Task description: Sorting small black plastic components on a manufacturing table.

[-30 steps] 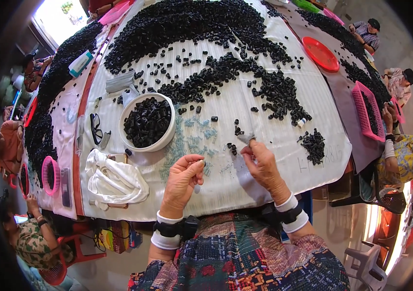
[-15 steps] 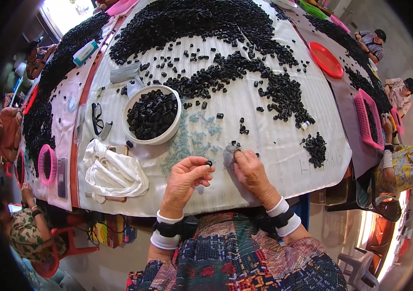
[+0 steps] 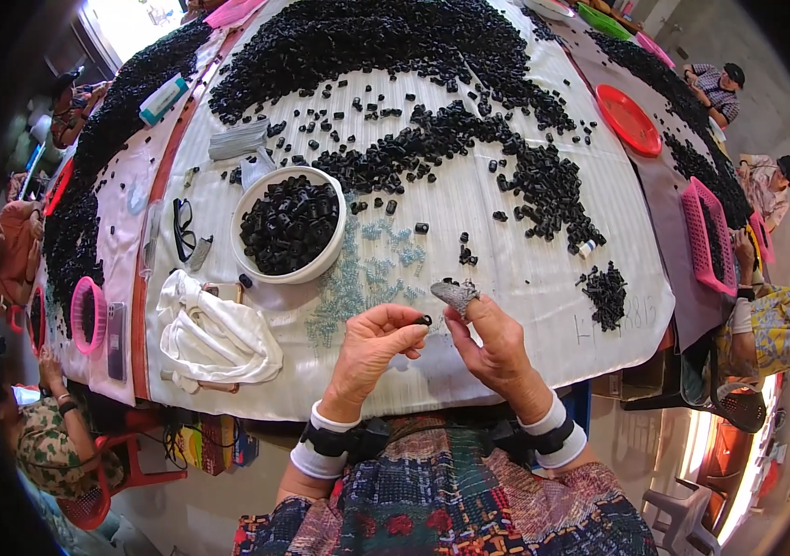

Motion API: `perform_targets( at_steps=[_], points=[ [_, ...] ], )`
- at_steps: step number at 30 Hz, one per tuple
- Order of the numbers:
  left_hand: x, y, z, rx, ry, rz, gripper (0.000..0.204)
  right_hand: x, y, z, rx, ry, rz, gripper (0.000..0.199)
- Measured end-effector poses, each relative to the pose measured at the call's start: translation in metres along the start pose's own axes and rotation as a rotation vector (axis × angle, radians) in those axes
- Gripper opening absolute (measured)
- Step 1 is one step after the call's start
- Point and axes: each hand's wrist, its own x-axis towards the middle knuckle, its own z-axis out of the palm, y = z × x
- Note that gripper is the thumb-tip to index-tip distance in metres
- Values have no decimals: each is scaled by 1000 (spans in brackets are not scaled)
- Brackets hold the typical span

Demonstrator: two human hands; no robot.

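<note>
My left hand [image 3: 373,354] pinches a small black ring-shaped piece [image 3: 425,321] between thumb and fingertips, just above the white-covered table [image 3: 525,352]. To its right, my right hand [image 3: 499,347] has a grey cloth cover [image 3: 455,295] at the index fingertip. The thumb stands apart from it, and the other fingers are partly hidden. Just beyond lie a few loose black pieces [image 3: 466,250]. Tiny clear bluish pieces [image 3: 375,271] are scattered left of the hands. A white bowl [image 3: 276,276] heaped with black cylindrical pieces [image 3: 291,225] stands behind them.
A large black heap [image 3: 358,42] covers the table's far side; a small pile [image 3: 603,295] lies right. At left are a white cloth [image 3: 219,334], eyeglasses [image 3: 183,228] and a phone [image 3: 117,341]. Co-workers sit at both sides near pink baskets [image 3: 712,232] and a red tray [image 3: 628,120].
My left hand has moved slightly right with the black ring-shaped piece. My right hand has turned and opened, lifting the grey-covered index finger and separating the thumb.
</note>
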Motion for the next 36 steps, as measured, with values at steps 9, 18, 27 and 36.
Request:
perform_targets(
  at_steps=[9,18,27,36],
  points=[
    [-2,0,8,138,-2,105,17,7,-4,-6,-155,-212,-137,27],
    [-1,-4,5,161,-7,74,18,0,-3,1,-53,-148,-11,28],
    [-1,-7,2,83,-32,84,19,-1,-4,12,55,-11,114,27],
    [0,-9,2,25,-56,106,20,-2,-3,12,145,-4,182,33]
  ],
)
